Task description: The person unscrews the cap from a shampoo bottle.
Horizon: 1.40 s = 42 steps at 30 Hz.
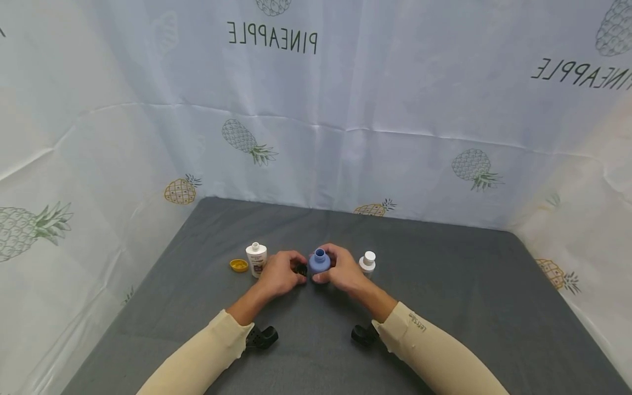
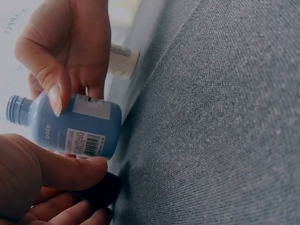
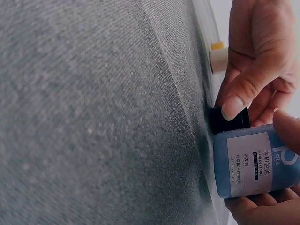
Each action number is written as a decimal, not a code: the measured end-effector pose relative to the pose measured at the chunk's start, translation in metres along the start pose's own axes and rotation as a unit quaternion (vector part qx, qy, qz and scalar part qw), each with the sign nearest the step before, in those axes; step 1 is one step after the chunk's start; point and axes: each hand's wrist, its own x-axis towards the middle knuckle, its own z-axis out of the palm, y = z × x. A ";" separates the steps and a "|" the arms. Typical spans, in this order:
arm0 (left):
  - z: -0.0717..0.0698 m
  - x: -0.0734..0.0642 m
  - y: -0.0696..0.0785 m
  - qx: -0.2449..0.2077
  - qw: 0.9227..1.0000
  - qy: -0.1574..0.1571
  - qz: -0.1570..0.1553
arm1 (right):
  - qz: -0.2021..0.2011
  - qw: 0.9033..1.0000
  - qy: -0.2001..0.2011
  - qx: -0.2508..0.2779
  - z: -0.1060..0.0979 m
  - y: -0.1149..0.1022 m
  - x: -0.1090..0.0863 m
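My right hand (image 1: 344, 270) grips a blue bottle (image 1: 320, 263) by its sides, thumb on the near side. The bottle stands upright on the grey cloth, its threaded neck uncapped, with a printed label on its body. Just to its left, my left hand (image 1: 280, 272) pinches a black cap (image 2: 104, 189) between thumb and fingers. The cap is low, close to the cloth and right beside the bottle's base. In the right wrist view, the left thumb lies across the black cap (image 3: 229, 121), and the right hand's fingers wrap the bottle's lower side.
An uncapped white bottle (image 1: 256, 260) stands left of my left hand, with a yellow cap (image 1: 239, 265) beside it. A white-capped bottle (image 1: 367, 262) is right behind my right hand. Grey cloth (image 1: 316, 340) covers the table; a pineapple-print curtain (image 1: 316, 164) hangs around it.
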 end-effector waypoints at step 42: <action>-0.010 -0.019 0.010 -0.078 0.993 0.038 0.077 | -0.113 0.993 -0.016 -0.037 -0.014 -0.022 -0.032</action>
